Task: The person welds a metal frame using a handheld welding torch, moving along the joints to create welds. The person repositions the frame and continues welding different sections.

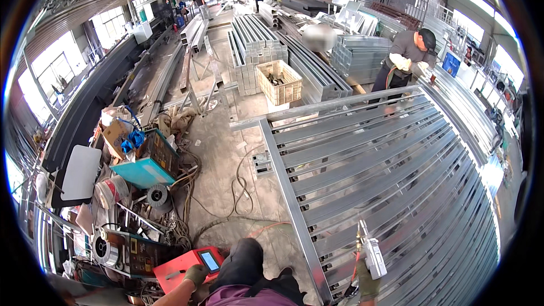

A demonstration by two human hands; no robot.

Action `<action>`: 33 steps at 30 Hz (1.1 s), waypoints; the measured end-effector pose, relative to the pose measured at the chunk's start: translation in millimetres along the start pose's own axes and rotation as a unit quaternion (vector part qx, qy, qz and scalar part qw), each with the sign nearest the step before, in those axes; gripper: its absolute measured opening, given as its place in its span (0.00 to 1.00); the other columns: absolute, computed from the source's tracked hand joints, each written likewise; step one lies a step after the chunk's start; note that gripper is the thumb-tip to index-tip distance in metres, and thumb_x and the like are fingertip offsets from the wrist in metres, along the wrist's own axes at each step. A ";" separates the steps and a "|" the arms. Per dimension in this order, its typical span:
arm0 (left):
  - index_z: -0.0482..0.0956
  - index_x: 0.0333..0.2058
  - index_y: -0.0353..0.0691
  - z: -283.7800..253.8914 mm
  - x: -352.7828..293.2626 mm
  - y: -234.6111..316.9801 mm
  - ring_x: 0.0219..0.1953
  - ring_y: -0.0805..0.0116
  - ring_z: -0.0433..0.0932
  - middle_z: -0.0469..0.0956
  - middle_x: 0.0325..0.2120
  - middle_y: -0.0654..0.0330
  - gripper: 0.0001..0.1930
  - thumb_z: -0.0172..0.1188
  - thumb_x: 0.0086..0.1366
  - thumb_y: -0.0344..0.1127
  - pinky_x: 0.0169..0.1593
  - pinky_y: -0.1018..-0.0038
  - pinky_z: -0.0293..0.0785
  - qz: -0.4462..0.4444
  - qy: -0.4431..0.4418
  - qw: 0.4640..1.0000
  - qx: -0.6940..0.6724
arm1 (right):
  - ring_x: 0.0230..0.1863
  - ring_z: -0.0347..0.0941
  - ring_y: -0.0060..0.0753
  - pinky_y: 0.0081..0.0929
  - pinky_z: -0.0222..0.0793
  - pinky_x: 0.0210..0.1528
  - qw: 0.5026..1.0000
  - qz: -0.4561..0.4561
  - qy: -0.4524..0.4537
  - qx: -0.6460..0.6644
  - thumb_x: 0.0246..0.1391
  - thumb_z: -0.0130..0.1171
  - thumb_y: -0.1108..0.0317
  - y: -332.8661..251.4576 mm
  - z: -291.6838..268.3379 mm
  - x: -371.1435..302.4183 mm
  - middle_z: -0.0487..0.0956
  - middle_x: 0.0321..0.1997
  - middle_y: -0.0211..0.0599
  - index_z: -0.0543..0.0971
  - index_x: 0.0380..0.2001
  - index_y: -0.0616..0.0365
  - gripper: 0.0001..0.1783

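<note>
My gloved right hand (368, 281) is closed round a silver welding gun (372, 252) with a narrow nozzle tip and a red line trailing beside it. The gun is held upright above the near side of a large metal frame (280, 175) filled with parallel grey slats. At my left, a red machine (170, 266) with a small lit screen (209, 260) sits by my leg. My gloved left hand (196, 273) rests against the machine just below that screen; its fingers are too small and partly hidden to make out.
A co-worker (409, 56) in a dark cap bends over the frame's far right corner. Teal-sided machines (139, 173), wire spools (157, 195) and tangled cables crowd the left. A hose (241, 184) crosses the floor. Beyond stand a plastic crate (279, 82) and stacked steel tubes (255, 42).
</note>
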State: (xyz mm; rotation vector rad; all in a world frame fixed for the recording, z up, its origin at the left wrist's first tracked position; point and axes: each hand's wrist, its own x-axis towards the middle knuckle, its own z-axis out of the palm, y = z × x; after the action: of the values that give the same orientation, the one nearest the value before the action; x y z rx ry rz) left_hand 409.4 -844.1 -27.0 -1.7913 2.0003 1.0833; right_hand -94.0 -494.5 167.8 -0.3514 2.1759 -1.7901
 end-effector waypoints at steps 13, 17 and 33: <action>0.91 0.51 0.42 -165.0 334.1 383.9 0.45 0.42 0.91 0.92 0.42 0.45 0.17 0.65 0.72 0.45 0.51 0.52 0.86 0.355 0.116 0.928 0.019 | 0.55 0.85 0.26 0.31 0.82 0.59 0.991 0.103 -0.084 -0.010 0.69 0.76 0.68 -1.4 150.8 95.9 0.90 0.56 0.32 0.88 0.60 0.60 0.20; 0.90 0.50 0.42 -180.1 445.9 534.0 0.49 0.41 0.88 0.90 0.46 0.47 0.18 0.70 0.69 0.47 0.55 0.46 0.83 0.460 0.101 0.879 0.073 | 0.55 0.86 0.26 0.30 0.83 0.59 0.985 0.153 -0.074 -0.014 0.68 0.76 0.69 -6.7 214.3 128.3 0.91 0.56 0.32 0.88 0.60 0.60 0.19; 0.42 0.88 0.43 -163.8 567.8 809.1 0.90 0.44 0.36 0.38 0.88 0.42 0.70 0.71 0.63 0.76 0.88 0.49 0.40 0.534 -0.078 0.717 0.441 | 0.46 0.85 0.20 0.30 0.83 0.50 0.973 0.183 -0.133 -0.055 0.61 0.86 0.60 -90.9 338.0 288.3 0.93 0.45 0.26 0.91 0.50 0.59 0.20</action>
State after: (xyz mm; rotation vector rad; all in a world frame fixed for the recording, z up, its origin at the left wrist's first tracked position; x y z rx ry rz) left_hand -421.0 -1402.5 22.3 0.0254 2.7028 0.2153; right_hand -232.2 -926.3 175.1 -0.1839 1.9987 -1.3462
